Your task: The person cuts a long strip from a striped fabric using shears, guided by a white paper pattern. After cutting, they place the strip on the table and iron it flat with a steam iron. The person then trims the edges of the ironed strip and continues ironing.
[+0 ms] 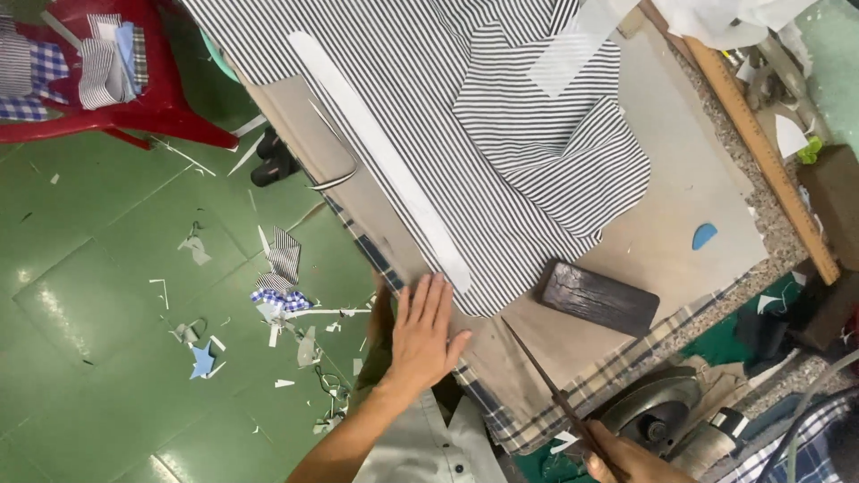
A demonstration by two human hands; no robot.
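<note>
Black-and-white striped fabric (420, 107) lies spread over a beige cutting board (680, 224), with a long white strip (385, 161) laid across it. My left hand (424, 333) lies flat, fingers apart, on the board's edge just below the strip's end and the cloth's corner. My right hand (626, 458), at the bottom edge, grips a long thin dark blade or rod (550, 389) that points up toward the cloth. A dark wooden block (597, 297) rests on the board beside the fabric.
A long wooden ruler (761, 143) runs along the table's right side. A small blue chalk piece (704, 235) lies on the board. A red plastic chair (116, 80) holds folded cloth pieces. Fabric scraps (282, 286) litter the green floor. A round metal machine (662, 411) sits near my right hand.
</note>
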